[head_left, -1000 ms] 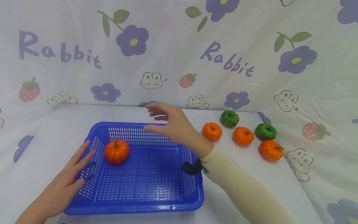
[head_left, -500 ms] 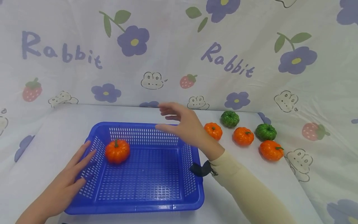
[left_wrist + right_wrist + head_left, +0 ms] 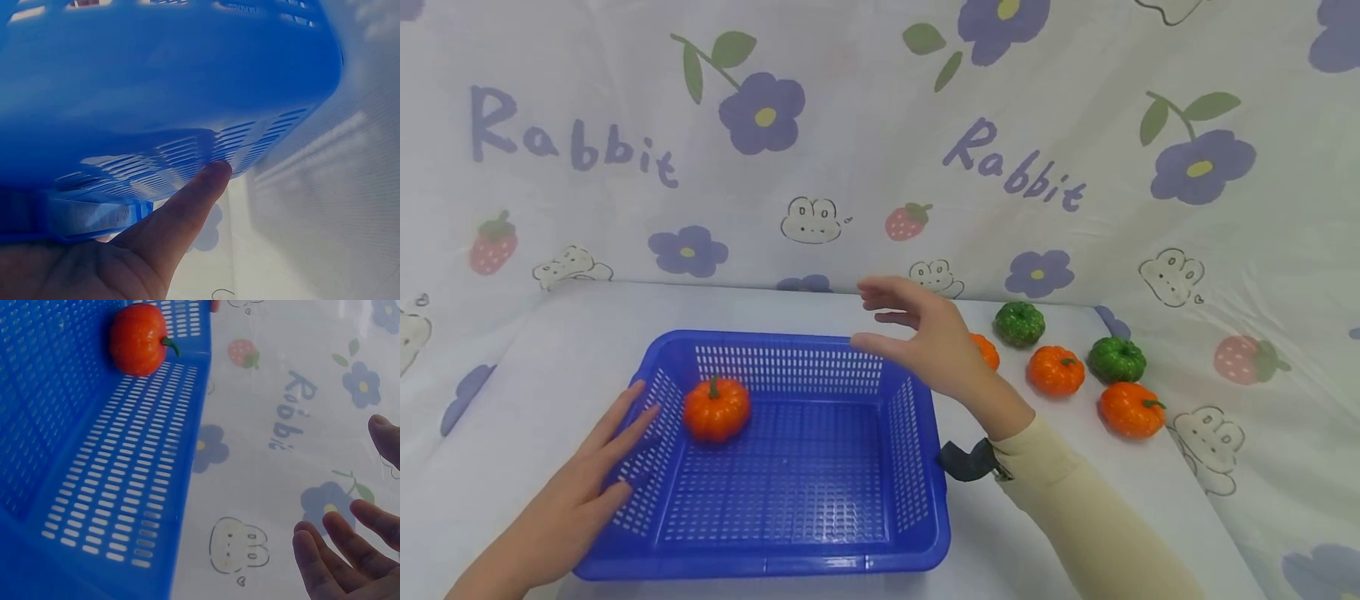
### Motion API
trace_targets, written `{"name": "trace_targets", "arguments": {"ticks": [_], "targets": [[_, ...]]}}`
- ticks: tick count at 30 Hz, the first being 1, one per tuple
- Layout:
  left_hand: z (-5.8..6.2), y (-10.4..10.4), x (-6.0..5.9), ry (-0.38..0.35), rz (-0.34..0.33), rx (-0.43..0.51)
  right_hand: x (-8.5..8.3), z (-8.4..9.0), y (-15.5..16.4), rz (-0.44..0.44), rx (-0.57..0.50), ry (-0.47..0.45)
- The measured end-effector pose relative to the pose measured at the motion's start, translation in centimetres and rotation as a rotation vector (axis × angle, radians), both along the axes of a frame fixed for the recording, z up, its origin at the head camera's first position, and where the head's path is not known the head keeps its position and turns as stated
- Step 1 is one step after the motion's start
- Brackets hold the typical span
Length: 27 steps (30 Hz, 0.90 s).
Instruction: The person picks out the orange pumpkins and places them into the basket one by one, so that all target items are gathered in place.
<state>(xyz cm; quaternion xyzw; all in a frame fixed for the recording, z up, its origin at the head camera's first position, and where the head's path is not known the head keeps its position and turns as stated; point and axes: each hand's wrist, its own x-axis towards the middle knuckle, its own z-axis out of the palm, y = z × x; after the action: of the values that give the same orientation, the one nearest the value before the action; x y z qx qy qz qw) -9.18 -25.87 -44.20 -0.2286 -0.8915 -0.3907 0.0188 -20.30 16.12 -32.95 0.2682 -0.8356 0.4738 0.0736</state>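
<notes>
A blue plastic basket [image 3: 820, 563] stands on the white table, with one orange toy pumpkin [image 3: 717, 410] in its back left corner. My left hand [image 3: 568, 504] rests on the basket's left side, fingers straight. In the left wrist view a finger [image 3: 194, 206] lies against the slotted blue wall. Above the basket's back right corner, my right hand [image 3: 928, 337] is held with fingers loosely bent and thumb apart, holding nothing. It partly hides an orange pumpkin [image 3: 987, 352]. The right wrist view shows the spread fingertips [image 3: 307, 547] away from the basket.
Right of the basket lie two more orange pumpkins, one nearer the middle [image 3: 1056, 372] and one farther right [image 3: 1132, 411]. Two green pumpkins, the back one [image 3: 1019, 324] and the right one [image 3: 1117, 360], sit among them. A printed rabbit-and-flower cloth [image 3: 865, 117] hangs behind the table.
My right hand has moved right, from above the basket's middle back to its back right corner, and now covers part of the nearest orange pumpkin. The left hand stays in place.
</notes>
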Motion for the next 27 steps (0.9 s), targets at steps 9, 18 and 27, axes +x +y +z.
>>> {"name": "trace_targets", "arguments": {"ticks": [9,18,27], "targets": [[0.0,0.0,0.1,-0.011,0.002,-0.011,0.4,0.0,1.3,-0.039,0.005,-0.025],[0.1,0.0,0.2,0.017,-0.001,-0.011,0.7,-0.5,2.0,-0.063,0.023,-0.038],[0.2,0.0,0.1,0.018,0.007,-0.015,0.8,-0.6,3.1,-0.114,0.056,-0.051]]}}
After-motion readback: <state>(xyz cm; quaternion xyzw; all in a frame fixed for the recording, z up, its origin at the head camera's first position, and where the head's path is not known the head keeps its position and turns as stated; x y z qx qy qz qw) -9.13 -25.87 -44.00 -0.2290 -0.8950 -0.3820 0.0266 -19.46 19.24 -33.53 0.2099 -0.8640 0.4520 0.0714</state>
